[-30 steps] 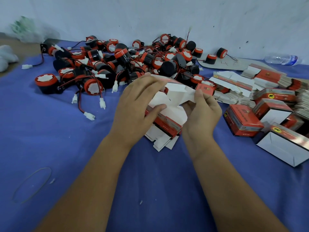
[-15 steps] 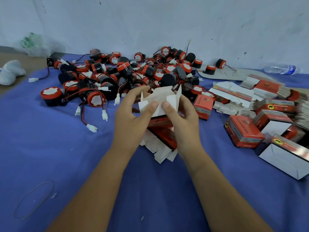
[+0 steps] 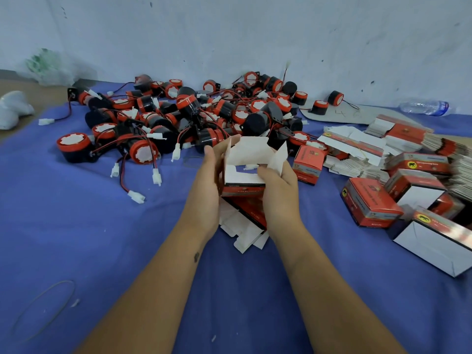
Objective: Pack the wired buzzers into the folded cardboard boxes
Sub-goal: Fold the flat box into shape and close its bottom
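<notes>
the blue bench (image 3: pixel 76 238) carries a heap of buzzers (image 3: pixel 194 116) along its far edge and closed boxes (image 3: pixel 370 203) toward its right edge. at its middle, the left hand (image 3: pixel 207 190) and right hand (image 3: pixel 278 190) grip an open-flapped box (image 3: pixel 249 169) above flat blanks (image 3: pixel 245 233).

A red-and-white cardboard box (image 3: pixel 244 172) is held up between both hands over a blue cloth (image 3: pixel 76 226), its white flaps standing open at the top. It is gripped by the left hand (image 3: pixel 207 185) on one side and by the right hand (image 3: pixel 278 190) on the other. Flat unfolded cartons (image 3: pixel 245 226) are seen beneath it. A heap of black-and-red wired buzzers (image 3: pixel 178 118) is spread behind, and closed boxes (image 3: pixel 370 203) are gathered to the right.
</notes>
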### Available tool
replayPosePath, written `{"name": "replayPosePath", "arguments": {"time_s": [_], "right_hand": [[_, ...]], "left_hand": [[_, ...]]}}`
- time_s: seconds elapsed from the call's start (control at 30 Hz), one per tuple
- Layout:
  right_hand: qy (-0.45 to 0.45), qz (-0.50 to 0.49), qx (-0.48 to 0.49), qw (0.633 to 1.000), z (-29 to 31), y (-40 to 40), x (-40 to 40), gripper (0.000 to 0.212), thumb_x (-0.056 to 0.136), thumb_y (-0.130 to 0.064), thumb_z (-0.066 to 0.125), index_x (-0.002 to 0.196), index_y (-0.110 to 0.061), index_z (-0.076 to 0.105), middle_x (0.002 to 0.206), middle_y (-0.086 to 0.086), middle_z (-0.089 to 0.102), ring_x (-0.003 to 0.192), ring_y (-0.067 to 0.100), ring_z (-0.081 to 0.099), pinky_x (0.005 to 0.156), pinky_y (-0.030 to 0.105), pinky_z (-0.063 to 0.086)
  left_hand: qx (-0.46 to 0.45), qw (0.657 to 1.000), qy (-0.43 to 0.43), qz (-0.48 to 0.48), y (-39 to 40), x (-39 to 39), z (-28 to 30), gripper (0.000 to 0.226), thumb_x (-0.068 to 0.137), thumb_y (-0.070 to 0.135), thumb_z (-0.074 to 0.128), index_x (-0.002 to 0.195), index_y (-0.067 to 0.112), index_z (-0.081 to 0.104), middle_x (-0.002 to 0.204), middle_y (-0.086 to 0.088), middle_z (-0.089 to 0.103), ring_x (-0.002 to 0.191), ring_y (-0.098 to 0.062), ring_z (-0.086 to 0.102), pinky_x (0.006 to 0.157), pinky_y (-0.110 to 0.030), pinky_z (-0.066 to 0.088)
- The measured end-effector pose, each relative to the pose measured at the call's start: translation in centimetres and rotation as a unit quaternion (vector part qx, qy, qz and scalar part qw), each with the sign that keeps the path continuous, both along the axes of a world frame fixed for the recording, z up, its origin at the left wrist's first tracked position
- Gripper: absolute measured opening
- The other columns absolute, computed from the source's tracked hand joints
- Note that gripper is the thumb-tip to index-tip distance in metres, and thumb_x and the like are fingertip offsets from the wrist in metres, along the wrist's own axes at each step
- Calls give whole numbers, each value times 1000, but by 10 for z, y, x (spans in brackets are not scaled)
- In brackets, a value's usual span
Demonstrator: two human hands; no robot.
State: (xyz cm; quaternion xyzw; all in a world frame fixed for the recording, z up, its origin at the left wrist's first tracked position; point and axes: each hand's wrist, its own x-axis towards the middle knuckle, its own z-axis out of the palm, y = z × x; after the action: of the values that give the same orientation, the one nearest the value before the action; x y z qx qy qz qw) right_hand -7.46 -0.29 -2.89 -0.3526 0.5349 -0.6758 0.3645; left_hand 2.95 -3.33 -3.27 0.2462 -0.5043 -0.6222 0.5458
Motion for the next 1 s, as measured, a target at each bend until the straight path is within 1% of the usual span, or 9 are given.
{"name": "replayPosePath", "arguments": {"time_s": [0.07, 0.23, 0.4, 0.47, 0.6, 0.7, 0.77, 0.87, 1.0], "right_hand": [[-4, -4, 5, 1000, 1, 0, 0, 40, 92, -5, 48, 104, -38, 66, 108, -1, 71, 104, 24, 66, 92, 50, 54], [0, -8, -11, 1000, 3, 5, 4, 51, 92, -2, 47, 86, -49, 66, 100, -9, 71, 105, 21, 64, 95, 50, 52], [6, 1, -7, 1000, 6, 5, 4, 40, 93, -10, 47, 101, -44, 65, 107, -5, 69, 103, 20, 64, 91, 48, 54], [25, -9, -18, 999, 5, 5, 5, 36, 93, -15, 45, 110, -41, 64, 107, -6, 68, 101, 20, 64, 87, 45, 55], [67, -24, -30, 997, 1, 6, 5, 30, 92, -21, 43, 105, -40, 63, 95, -12, 68, 92, 16, 65, 76, 40, 55], [55, -53, -20, 997, 3, 5, 4, 28, 97, -19, 43, 98, -34, 66, 87, -12, 69, 82, 9, 65, 66, 30, 51], [40, -60, -14, 997, 5, 4, 5, 26, 100, -26, 43, 92, -34, 67, 89, -10, 70, 86, 11, 65, 71, 31, 51], [32, -50, -5, 998, 8, 5, 7, 22, 101, -37, 45, 92, -37, 65, 93, -8, 69, 91, 14, 65, 75, 33, 53], [55, -7, -41, 998, 8, 9, 10, 20, 100, -34, 48, 95, -44, 63, 96, -18, 69, 92, 4, 65, 74, 29, 54]], "left_hand": [[-18, 999, -31, 6, 3, -3, 0, 41, 102, 46, 35, 130, 28, 58, 130, -2, 64, 122, -21, 60, 100, -38, 49], [-71, 994, -73, 36, 10, -5, 2, 25, 106, 31, 38, 113, 42, 60, 116, 8, 68, 105, -7, 65, 80, -18, 51], [-54, 997, -54, 26, 6, -1, 2, 26, 97, 42, 42, 105, 51, 65, 116, 10, 68, 106, -8, 65, 80, -21, 53], [-37, 998, -51, 21, 5, 0, 0, 29, 95, 44, 43, 114, 46, 64, 120, 6, 68, 109, -14, 65, 84, -27, 55], [-15, 998, -47, 31, 5, 1, 1, 36, 92, 45, 47, 123, 35, 62, 121, 1, 68, 113, -20, 64, 94, -38, 53], [-49, 996, -76, 18, 10, 4, 3, 29, 93, 41, 48, 117, 38, 64, 119, 7, 68, 111, -12, 64, 87, -26, 53], [-70, 993, -91, 14, 13, 6, 2, 28, 96, 37, 49, 121, 35, 62, 118, 9, 68, 105, -6, 65, 81, -18, 51], [-61, 993, -95, 27, 12, 5, 0, 26, 101, 26, 49, 122, 37, 59, 118, 9, 67, 101, -5, 65, 79, -20, 52], [19, 997, -29, 70, 7, 1, 1, 36, 100, 15, 49, 104, 47, 65, 111, 12, 70, 96, -8, 68, 73, -22, 54]]}}
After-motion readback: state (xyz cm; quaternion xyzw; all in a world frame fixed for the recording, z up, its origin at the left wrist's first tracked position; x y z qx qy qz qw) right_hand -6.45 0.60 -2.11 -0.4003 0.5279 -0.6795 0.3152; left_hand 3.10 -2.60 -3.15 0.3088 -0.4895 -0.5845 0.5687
